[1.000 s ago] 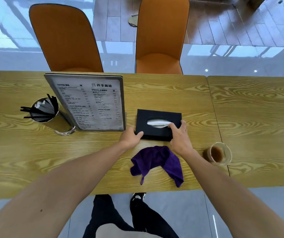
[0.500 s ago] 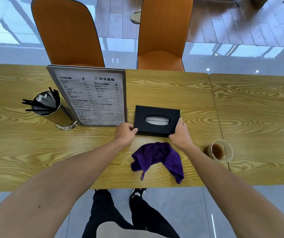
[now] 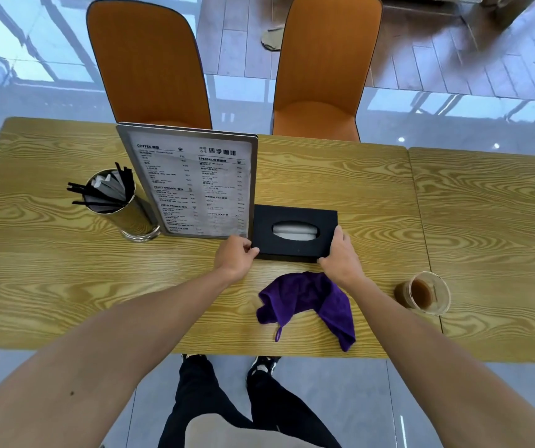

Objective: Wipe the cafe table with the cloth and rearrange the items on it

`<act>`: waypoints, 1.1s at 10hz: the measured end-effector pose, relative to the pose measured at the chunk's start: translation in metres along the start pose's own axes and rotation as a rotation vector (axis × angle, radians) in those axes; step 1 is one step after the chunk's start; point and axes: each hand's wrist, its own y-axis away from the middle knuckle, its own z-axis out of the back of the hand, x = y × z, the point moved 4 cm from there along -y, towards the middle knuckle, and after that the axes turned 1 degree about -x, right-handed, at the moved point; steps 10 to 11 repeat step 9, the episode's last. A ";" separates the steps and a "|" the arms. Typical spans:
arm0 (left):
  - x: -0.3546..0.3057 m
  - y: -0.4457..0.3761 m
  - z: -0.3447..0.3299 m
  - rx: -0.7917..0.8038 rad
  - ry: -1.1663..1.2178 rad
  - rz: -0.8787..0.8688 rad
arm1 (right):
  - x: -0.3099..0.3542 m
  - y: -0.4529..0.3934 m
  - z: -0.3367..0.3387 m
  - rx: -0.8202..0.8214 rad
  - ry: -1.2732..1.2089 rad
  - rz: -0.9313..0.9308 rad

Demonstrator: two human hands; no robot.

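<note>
Right now I have the flat black tissue box (image 3: 295, 232) pinched between both hands: my left hand (image 3: 235, 260) curls its fingers (image 3: 253, 252) round the near left corner, my right hand (image 3: 340, 257) clamps the near right corner, so I can square it up beside the upright grey menu board (image 3: 195, 182), which it touches. That crumpled purple cloth (image 3: 308, 302) lies loose near the bench's (image 3: 49, 286) front edge, just behind my right wrist, parked while I tidy. At the right end of that front edge stands the clear plastic cup of brown drink (image 3: 422, 292).
</note>
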 end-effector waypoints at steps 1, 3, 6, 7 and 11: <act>0.002 0.000 -0.003 -0.004 -0.006 -0.014 | 0.000 0.000 0.001 0.006 -0.008 -0.002; 0.002 -0.002 -0.001 0.000 -0.025 -0.014 | 0.001 0.000 0.000 -0.012 -0.028 -0.006; 0.000 -0.004 0.000 -0.008 -0.061 -0.029 | 0.001 -0.001 -0.004 0.015 -0.037 -0.032; 0.000 -0.003 0.002 -0.002 -0.063 -0.025 | 0.005 0.003 -0.005 0.042 -0.044 -0.071; 0.003 -0.007 0.017 0.150 -0.059 -0.015 | 0.045 0.028 -0.014 -0.119 0.360 0.119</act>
